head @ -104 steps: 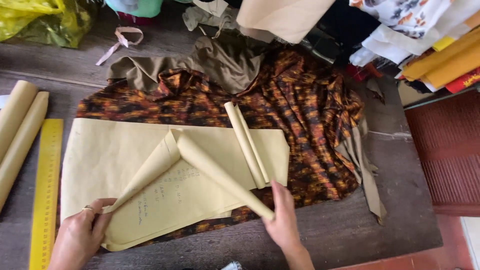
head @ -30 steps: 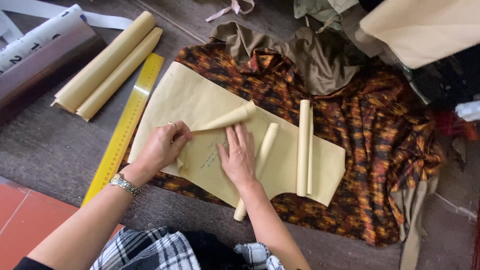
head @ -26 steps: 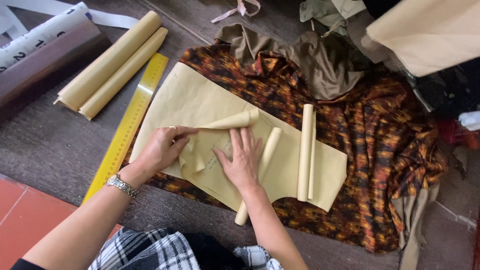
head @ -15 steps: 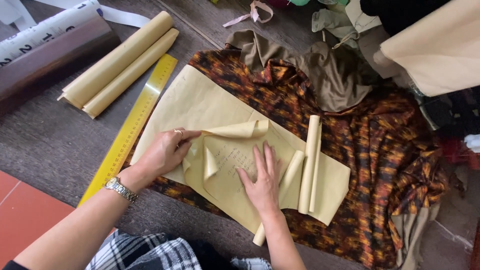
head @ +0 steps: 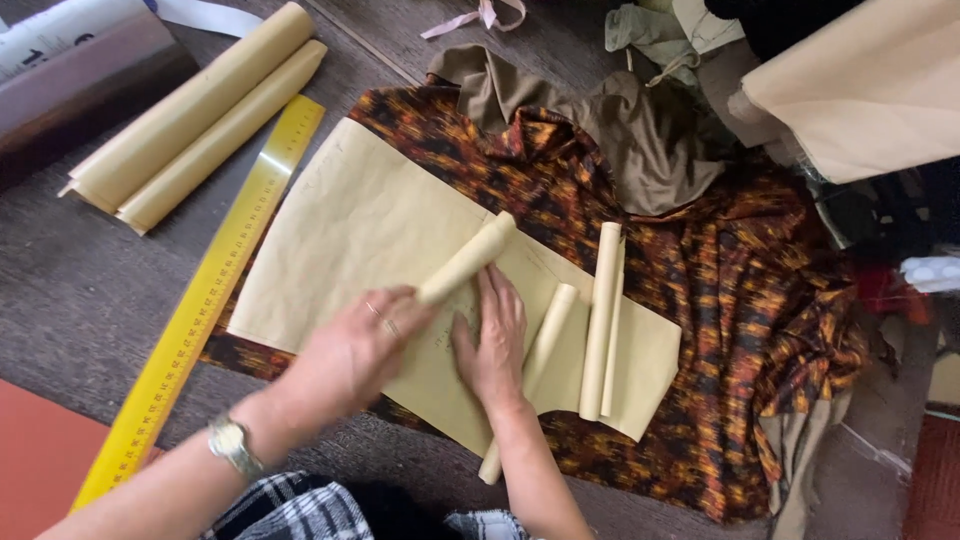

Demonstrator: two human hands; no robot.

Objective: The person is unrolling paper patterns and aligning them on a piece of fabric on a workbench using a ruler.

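The left hand (head: 355,350) pinches the lower end of a paper roll (head: 466,259), whose long axis points toward 1 o'clock. The right hand (head: 492,340) presses flat, fingers spread, holding nothing, on the tan pattern paper (head: 360,215). The paper lies on orange-black fabric (head: 740,300); a yellow ruler (head: 205,300) lies at 9 o'clock.

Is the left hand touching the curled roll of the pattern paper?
Touching. The head view shows the left hand with its fingers against the lower end of the curled paper roll, no gap between them.
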